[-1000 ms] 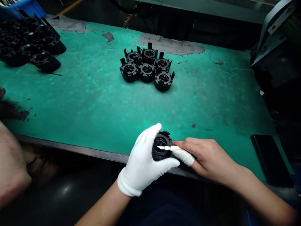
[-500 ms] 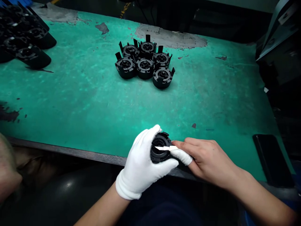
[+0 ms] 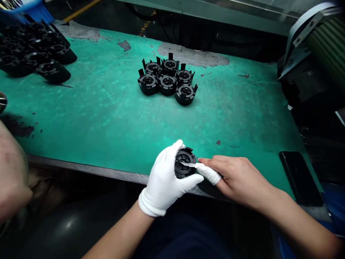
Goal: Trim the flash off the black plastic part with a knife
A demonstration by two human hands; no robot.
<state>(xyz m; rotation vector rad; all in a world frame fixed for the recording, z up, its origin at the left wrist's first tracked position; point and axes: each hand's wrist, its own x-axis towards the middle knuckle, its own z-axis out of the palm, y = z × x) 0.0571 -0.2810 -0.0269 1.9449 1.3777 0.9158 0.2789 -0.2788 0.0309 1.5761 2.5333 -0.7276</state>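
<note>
Here, the gloved left hand (image 3: 164,180) was curled around the round black part (image 3: 184,157) near the front edge of the green table (image 3: 107,126), and the right hand (image 3: 234,173) pinched a small blade (image 3: 188,164) over this part, which seemed light, stiff, perhaps slippery, best held by its outer rim (image 3: 193,158).

The left hand (image 3: 164,180), in white glove, holds a black part (image 3: 184,162); the right hand (image 3: 237,178) holds a knife (image 3: 190,164) over it. Six similar parts (image 3: 167,83) stand far.
</note>
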